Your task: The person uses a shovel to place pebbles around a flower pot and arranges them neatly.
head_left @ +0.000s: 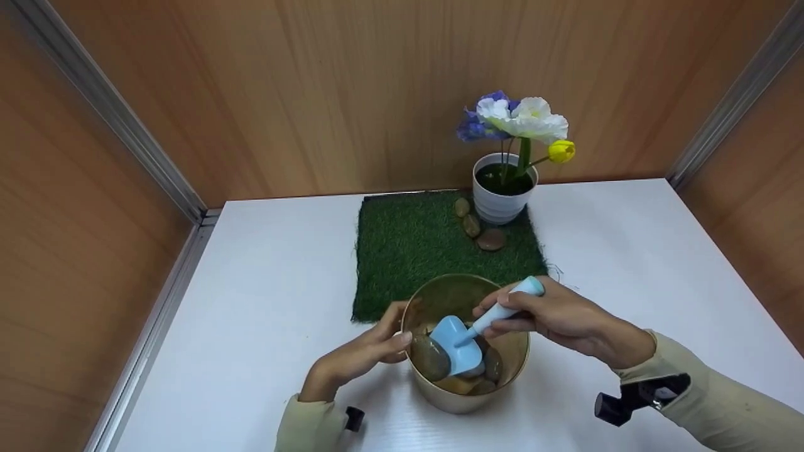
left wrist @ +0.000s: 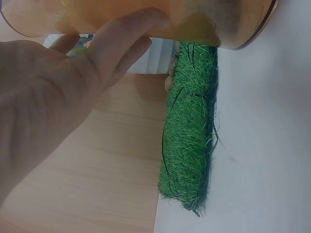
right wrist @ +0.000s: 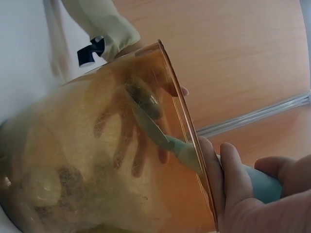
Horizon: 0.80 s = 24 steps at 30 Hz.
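Note:
An amber see-through bucket (head_left: 461,402) stands at the front of the white table with several smooth stones inside. My left hand (head_left: 370,348) holds its left side, thumb at the rim; through the wall in the right wrist view, the fingers (right wrist: 124,141) are spread along the outside. A light blue toy shovel (head_left: 455,351) slants down into the bucket, and my right hand (head_left: 553,314) grips its pale handle (right wrist: 262,184). The blade lies over the stones, beside a large dark stone (head_left: 429,358) near the left wall.
Behind the bucket lies a green artificial grass mat (head_left: 408,245). A white flowerpot (head_left: 499,201) with blue, white and yellow flowers stands at its back right corner. Brown stones (head_left: 491,239) line the pot's left side. Wooden panels (head_left: 352,94) enclose the table.

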{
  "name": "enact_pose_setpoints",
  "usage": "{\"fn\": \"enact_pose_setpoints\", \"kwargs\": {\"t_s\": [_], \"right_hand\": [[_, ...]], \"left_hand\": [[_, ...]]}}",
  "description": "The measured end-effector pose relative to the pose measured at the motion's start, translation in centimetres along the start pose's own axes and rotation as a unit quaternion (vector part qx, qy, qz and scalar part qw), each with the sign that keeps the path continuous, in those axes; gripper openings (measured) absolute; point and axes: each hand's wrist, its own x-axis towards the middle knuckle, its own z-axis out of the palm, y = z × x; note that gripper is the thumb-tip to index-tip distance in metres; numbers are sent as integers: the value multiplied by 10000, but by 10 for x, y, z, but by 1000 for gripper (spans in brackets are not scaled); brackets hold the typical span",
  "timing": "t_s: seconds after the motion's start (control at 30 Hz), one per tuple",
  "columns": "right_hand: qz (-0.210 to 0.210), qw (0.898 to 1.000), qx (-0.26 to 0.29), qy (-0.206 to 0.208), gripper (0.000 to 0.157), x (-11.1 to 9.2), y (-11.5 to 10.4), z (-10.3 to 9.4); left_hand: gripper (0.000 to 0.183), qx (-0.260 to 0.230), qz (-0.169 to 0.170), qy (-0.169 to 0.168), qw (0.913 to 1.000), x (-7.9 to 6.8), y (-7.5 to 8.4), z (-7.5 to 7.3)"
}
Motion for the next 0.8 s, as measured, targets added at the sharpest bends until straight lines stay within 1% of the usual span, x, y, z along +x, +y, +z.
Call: {"fn": "enact_pose_setpoints", "kwargs": {"t_s": [0.07, 0.2, 0.33, 0.57, 0.8], "right_hand": [[-4, 10000, -5, 10, 38, 0, 0, 1], [41, 9998, 167, 111, 38, -1, 0, 0], [65, 9991, 334, 246, 39, -3, 1, 0], [-33, 9987, 479, 150, 39, -2, 3, 0], [-45, 9969, 704, 361, 39, -4, 3, 0]], "left_hand": [[45, 28, -27, 16, 10000, 0, 0, 0], [46, 77, -59, 22, 10000, 0, 0, 0], [45, 67, 19, 2, 10000, 1, 0, 0], [47, 102, 16, 43, 9999, 1, 1, 0], [49, 100, 31, 26, 9999, 0, 1, 0]]}}
